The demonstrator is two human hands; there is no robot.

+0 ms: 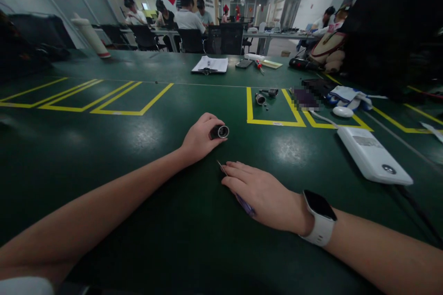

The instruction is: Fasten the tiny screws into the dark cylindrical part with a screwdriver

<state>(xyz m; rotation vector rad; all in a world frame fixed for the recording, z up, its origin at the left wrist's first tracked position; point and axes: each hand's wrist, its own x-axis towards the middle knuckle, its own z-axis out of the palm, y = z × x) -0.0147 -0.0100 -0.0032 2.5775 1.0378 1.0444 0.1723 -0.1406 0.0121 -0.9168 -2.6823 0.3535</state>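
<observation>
My left hand point(204, 136) is closed around a short black cylinder point(215, 132) with a hollow, metal-rimmed end turned to the right. Close by, my right hand point(261, 191) rests palm down over the green table, its fingers closed on a thin screwdriver point(246, 206). The purple handle shows under the palm, and the slim metal shaft sticks out past the fingertips toward the black cylinder without touching it. Farther off, inside a yellow-taped box, lie a dark cylindrical part point(260, 98) and another with a stem point(272, 92), with a few tiny pieces beside them.
To the right are a white power bank point(374, 154) with a cable, a white oval object point(343, 111) and a blue-and-white cloth point(349, 97). A clipboard point(209, 64), a phone point(243, 63) and a red-handled tool point(259, 65) lie farther back. Several people sit at tables beyond.
</observation>
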